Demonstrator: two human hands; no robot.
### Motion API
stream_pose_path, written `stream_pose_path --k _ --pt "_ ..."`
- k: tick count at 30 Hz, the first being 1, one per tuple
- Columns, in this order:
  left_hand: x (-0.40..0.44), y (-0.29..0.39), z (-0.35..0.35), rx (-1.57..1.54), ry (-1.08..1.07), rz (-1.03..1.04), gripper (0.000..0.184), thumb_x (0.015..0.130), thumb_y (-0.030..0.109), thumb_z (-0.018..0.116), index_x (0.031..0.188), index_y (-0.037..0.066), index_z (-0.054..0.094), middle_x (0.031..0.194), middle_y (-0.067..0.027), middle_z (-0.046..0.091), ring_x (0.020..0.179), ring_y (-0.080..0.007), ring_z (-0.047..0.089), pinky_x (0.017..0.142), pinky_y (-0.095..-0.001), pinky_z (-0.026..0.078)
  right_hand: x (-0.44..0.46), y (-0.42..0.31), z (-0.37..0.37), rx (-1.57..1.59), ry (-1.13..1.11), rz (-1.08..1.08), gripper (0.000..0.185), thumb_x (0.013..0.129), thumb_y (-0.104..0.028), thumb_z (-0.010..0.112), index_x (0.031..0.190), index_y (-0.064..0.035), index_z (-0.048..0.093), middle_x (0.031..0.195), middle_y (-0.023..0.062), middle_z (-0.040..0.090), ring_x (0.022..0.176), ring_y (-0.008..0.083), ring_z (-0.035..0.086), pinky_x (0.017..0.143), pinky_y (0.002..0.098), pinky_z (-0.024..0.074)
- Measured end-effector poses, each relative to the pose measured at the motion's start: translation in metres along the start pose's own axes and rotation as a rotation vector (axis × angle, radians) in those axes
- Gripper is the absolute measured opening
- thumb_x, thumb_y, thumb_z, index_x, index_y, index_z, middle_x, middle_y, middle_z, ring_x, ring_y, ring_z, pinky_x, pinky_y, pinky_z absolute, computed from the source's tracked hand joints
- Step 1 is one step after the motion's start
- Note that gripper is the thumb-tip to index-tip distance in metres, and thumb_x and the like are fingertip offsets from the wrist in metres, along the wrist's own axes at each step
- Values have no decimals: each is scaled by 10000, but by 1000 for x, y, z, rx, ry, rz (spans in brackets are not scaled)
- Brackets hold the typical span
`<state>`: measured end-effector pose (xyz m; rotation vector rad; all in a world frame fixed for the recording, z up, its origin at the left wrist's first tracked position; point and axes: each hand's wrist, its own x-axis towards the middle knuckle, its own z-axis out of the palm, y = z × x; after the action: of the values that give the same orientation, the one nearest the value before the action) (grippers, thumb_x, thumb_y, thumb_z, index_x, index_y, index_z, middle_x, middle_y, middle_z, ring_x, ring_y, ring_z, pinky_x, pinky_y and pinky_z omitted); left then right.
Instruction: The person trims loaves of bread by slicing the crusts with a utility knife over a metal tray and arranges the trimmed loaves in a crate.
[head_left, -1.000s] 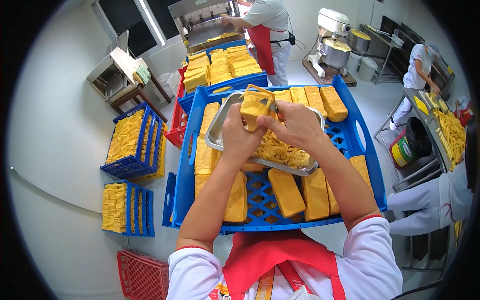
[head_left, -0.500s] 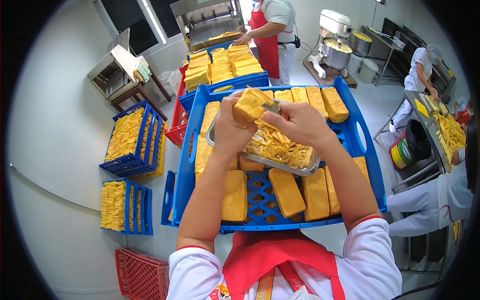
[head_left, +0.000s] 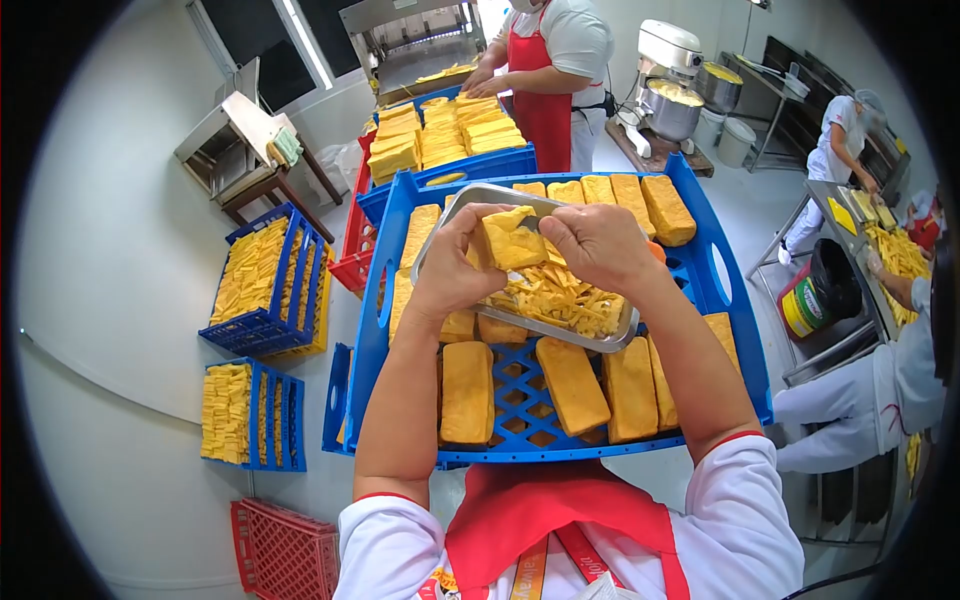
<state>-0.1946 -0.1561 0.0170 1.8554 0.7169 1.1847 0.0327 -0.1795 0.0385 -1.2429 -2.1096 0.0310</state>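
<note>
My left hand is closed around a yellow loaf, holding it tilted over a metal tray. Trimmed yellow strips and crumbs fill much of that tray. My right hand is closed beside the loaf's right side, on a knife whose orange handle end sticks out behind the palm; its blade is mostly hidden now. The tray rests over a blue crate with several whole loaves, among them one tilted loaf near the front.
Beyond my crate, a co-worker in a red apron reaches into another blue crate of sliced loaves. Stacked crates stand at left, a red crate below them. At right are a mixer, a black bucket and more workers.
The loaf has turned and dropped slightly between my hands, and the blade has gone from clear view. My right hand has shifted a little right. The co-worker ahead now has both hands at the crate.
</note>
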Motion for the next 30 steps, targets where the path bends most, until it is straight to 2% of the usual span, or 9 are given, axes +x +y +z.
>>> stream_pose_path --k 3,9,11,14,16,17,20,22,30 --pt "0 1 0 39 -43 3 669 618 -79 717 1264 27 577 1219 -37 634 1177 -159 596 1059 -308 440 0 -1 -1 18 -58 -10 490 1019 -461 457 783 -88 667 754 132 677 736 351 664 653 478 503" --pt "0 4 8 199 21 66 644 629 -41 738 1252 43 595 1170 -59 655 1125 -164 618 1004 -299 471 -1 -3 -2 124 -200 49 524 984 -524 505 795 -87 723 692 148 667 719 361 665 651 474 495" --pt "1 2 7 279 94 77 618 625 77 747 1228 41 618 1078 -153 699 1066 -284 662 932 -359 522 -1 0 -1 217 -194 84 528 976 -536 515 806 -88 737 681 154 664 714 361 665 651 470 495" --pt "1 -4 1 451 150 60 632 618 170 748 1224 39 624 1053 -175 699 1038 -353 650 916 -412 525 2 7 -6 154 -86 157 548 942 -584 547 835 -80 737 689 155 658 723 349 670 661 462 498" --pt "1 1 0 512 145 40 649 616 207 746 1231 39 625 1050 -180 701 1034 -371 645 932 -431 515 2 7 -9 -76 -48 48 569 882 -597 653 777 -38 649 713 136 626 673 319 645 632 426 477" --pt "2 2 0 570 132 19 667 613 244 743 1238 39 625 1048 -186 703 1030 -389 639 947 -450 504 2 5 -10 -76 -51 45 569 882 -597 653 777 -38 649 713 136 626 673 319 645 632 426 477" --pt "1 -1 0 721 148 102 682 621 271 746 1254 45 631 1083 -196 703 1042 -387 641 978 -455 482 0 -4 -12 -117 -4 -109 632 799 -669 707 816 -41 634 770 109 636 683 316 652 632 434 490" --pt "-1 2 3 768 147 107 689 621 280 752 1261 50 635 1090 -197 704 1046 -384 643 987 -456 475 0 -8 -12 -219 -15 -108 567 792 -624 725 974 -88 684 809 95 667 751 301 689 642 432 525" --pt "-1 -4 5 821 155 175 691 621 297 774 1246 34 647 1078 -189 716 1029 -388 654 988 -464 476 -3 -5 10 -311 -23 -132 553 793 -599 726 946 -68 690 803 90 660 742 279 691 629 419 525"
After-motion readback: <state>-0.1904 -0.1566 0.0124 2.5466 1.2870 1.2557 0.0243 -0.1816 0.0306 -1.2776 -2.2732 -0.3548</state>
